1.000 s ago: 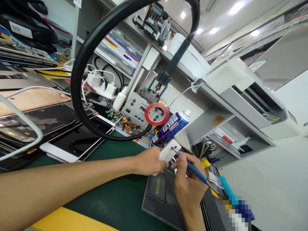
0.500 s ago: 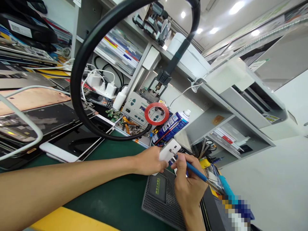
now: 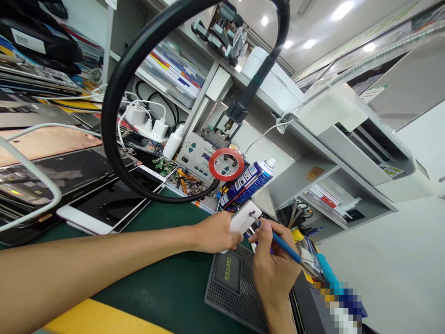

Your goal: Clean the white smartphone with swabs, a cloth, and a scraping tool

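Left hand: fingers and thumb of the left hand [image 3: 219, 233] clamp around the lower part of the white phone, a firm grip from the side, forearm stretching in across the green counter [image 3: 153, 283].
White phone: there it is, the white phone [image 3: 241, 221], lifted off the counter beyond its middle, tilted, its dark oval spot facing the tool.
Right hand: the right hand [image 3: 274, 262] has a pencil hold, thumb and fingertips pinching the blue-handled tool [image 3: 287, 248] near its front end.
Tool tip: right up at that dark spot; touching or just short of it, I cannot tell.
Mesh-topped box: dark, green lettering on its panel, the mesh-topped box [image 3: 227, 297] sits on the counter's right-hand side, partly under the right wrist.
Back edge: a blue spray can [image 3: 247, 184] leans just beyond the phone; next to it, a tray [image 3: 210, 202] full of small parts, then the grey machine [image 3: 194, 155] with a red ring [image 3: 212, 172] in front.
Left edge: a white-framed screen [image 3: 118, 199] lies flat, with dark panels [image 3: 66, 169] piled alongside.
Overhead: a thick black hose [image 3: 108, 104] loops wide, well apart from both hands.
Near edge: one yellow strip [image 3: 104, 317], running below the left forearm.
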`<state>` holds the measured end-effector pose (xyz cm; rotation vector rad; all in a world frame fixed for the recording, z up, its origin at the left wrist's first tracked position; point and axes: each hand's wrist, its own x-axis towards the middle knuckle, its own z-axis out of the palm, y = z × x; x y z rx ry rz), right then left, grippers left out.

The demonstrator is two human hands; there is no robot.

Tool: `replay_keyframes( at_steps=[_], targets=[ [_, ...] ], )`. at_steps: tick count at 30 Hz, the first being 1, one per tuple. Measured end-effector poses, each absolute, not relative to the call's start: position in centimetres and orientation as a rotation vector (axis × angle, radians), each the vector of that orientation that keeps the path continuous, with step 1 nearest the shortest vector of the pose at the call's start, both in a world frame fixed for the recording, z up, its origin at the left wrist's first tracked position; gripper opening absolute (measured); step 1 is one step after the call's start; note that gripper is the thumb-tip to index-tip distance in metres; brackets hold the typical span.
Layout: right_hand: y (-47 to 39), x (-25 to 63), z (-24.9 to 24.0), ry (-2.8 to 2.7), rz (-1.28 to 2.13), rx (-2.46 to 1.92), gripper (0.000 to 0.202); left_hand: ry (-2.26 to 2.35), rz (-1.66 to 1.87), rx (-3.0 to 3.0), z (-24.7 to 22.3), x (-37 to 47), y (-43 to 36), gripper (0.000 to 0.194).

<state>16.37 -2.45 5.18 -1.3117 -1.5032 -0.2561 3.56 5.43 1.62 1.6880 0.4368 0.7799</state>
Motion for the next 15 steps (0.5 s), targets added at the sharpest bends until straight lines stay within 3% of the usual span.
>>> replay_keyframes(
  at_steps=[15],
  targets=[
    [-2.33, 16.57, 5.01, -1.35, -0.217, -1.41, 0.021, 0.466, 0.77, 1.687, 1.52, 3.67, 5.5, 0.011]
  ],
)
